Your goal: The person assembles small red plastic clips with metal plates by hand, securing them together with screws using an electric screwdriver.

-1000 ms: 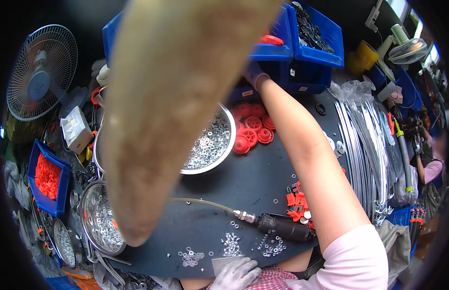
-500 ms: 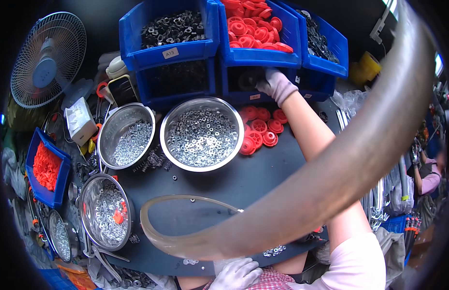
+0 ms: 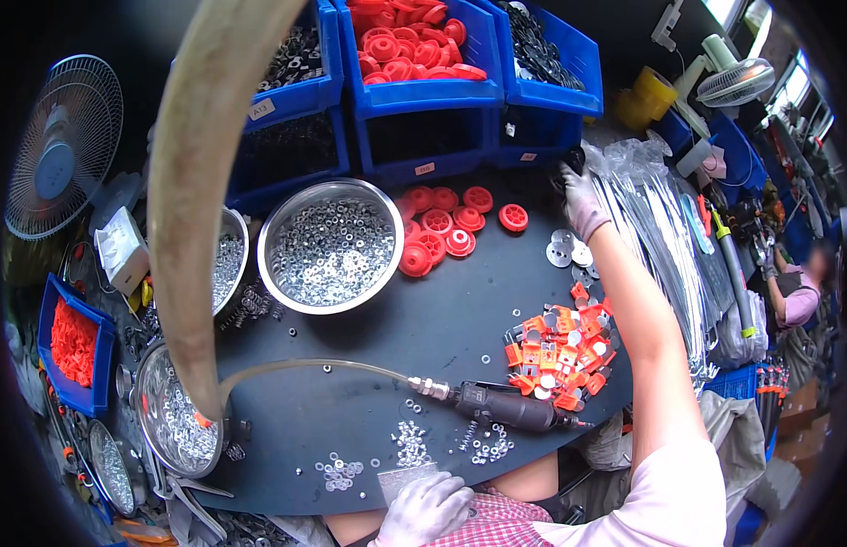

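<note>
My right hand, in a pale glove, is at the far right beyond the blue bins' corner. Its fingers are closed around a small black part, whose shape is hard to make out. At the near table edge, my gloved left hand has its fingers curled, next to a small flat metal plate. What those fingers hold, if anything, is hidden. Loose metal nuts lie just above that plate. A dark pneumatic screwdriver rests on the table between my arms, its hose looping up close to the camera.
Blue bins stand at the back with red and dark parts. Steel bowls of nuts, including a large one, line the left. Red wheels, orange clips and metal discs lie on the table. Long metal strips flank the right side.
My right hand has come out of a lower bin and moved right with a black part. The view has turned right, and the hose has swung left, uncovering the screwdriver and orange clips.
</note>
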The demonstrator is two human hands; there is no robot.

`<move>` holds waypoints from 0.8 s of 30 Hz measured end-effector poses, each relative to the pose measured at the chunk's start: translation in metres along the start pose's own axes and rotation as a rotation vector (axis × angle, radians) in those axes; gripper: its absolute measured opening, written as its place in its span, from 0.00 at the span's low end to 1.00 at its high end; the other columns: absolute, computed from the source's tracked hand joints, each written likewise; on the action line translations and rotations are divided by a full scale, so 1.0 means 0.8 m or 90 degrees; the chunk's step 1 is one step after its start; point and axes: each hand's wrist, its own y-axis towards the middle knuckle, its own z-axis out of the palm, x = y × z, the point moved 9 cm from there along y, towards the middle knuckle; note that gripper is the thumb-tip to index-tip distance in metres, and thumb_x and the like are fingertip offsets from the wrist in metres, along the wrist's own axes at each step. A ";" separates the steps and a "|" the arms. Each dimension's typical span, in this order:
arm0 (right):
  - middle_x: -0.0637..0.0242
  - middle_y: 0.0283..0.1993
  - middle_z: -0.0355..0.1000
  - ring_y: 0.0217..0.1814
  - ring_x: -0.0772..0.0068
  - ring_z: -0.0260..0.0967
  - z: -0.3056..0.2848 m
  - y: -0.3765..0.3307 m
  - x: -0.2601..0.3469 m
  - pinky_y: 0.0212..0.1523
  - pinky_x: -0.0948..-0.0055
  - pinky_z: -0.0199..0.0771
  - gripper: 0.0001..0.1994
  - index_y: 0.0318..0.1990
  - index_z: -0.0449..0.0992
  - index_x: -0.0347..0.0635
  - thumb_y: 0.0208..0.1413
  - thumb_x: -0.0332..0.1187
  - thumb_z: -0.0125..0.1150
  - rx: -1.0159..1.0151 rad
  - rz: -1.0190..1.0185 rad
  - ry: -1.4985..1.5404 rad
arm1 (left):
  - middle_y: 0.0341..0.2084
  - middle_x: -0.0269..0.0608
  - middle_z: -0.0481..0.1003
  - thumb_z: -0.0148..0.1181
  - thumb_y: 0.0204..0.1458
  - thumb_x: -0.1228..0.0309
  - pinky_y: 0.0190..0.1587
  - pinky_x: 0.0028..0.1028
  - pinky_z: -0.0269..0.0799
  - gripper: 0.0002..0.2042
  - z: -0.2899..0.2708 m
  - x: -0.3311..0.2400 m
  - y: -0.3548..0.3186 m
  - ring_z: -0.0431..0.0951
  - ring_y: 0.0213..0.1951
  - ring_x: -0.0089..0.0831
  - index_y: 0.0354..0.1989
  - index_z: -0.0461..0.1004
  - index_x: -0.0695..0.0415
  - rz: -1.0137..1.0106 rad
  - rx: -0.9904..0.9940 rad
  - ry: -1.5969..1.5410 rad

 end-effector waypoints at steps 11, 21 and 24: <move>0.43 0.59 0.61 0.62 0.46 0.60 0.067 -0.061 0.047 0.62 0.63 0.61 0.31 0.59 0.64 0.39 0.43 0.32 0.62 0.276 -0.099 -0.688 | 0.42 0.42 0.74 0.65 0.41 0.66 0.50 0.39 0.69 0.17 -0.008 0.004 0.001 0.73 0.47 0.41 0.42 0.75 0.53 -0.031 0.018 -0.025; 0.48 0.52 0.69 0.52 0.58 0.70 0.030 -0.102 0.159 0.55 0.68 0.67 0.22 0.54 0.70 0.37 0.49 0.30 0.57 0.196 -0.312 -0.720 | 0.37 0.40 0.76 0.63 0.41 0.72 0.46 0.36 0.72 0.11 -0.042 -0.013 0.008 0.76 0.43 0.40 0.36 0.77 0.56 -0.031 -0.032 -0.121; 0.64 0.44 0.71 0.43 0.79 0.66 0.122 -0.278 0.243 0.46 0.79 0.65 0.11 0.44 0.73 0.37 0.53 0.22 0.52 0.327 -0.387 -0.347 | 0.38 0.44 0.75 0.63 0.41 0.73 0.49 0.39 0.70 0.11 -0.046 -0.008 0.007 0.75 0.44 0.43 0.35 0.76 0.59 -0.055 -0.057 -0.094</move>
